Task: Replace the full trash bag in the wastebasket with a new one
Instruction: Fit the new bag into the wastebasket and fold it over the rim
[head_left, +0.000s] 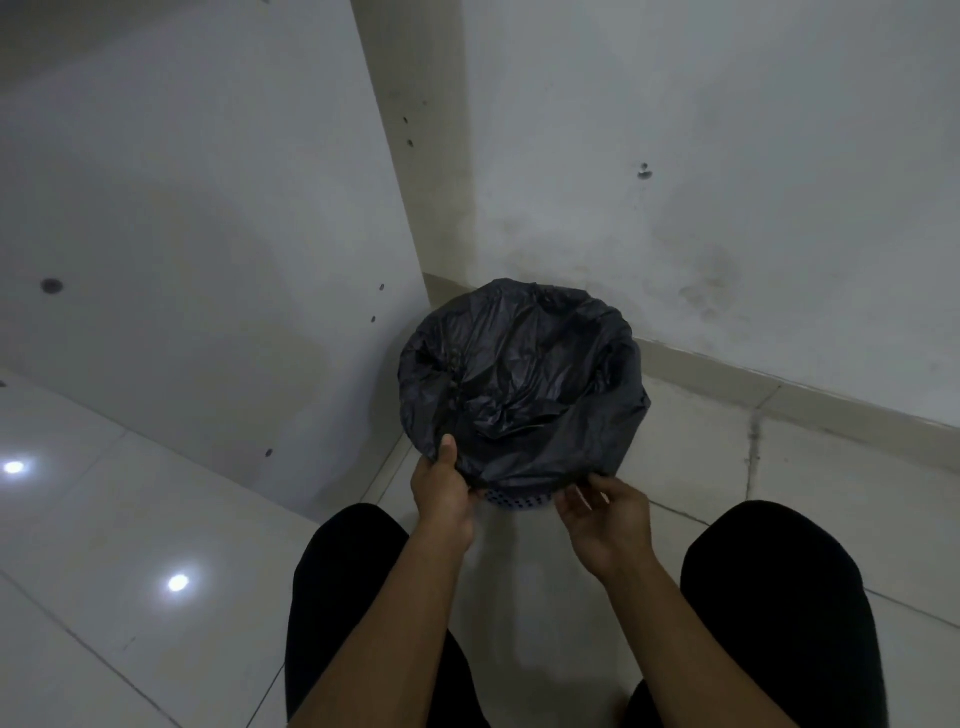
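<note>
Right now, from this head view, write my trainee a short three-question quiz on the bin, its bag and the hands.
1. True or false: the black trash bag is folded over the rim of the wastebasket, hiding most of its perforated wall.
2. Pick one. The thumb of the left hand lies: A) on the bag at the near rim; B) on a lid; C) in the air, touching nothing.
3. Fill the gap: the wastebasket stands on the tiled floor in a ____ of the room.

Key: 1 true; 2 A; 3 corner.
</note>
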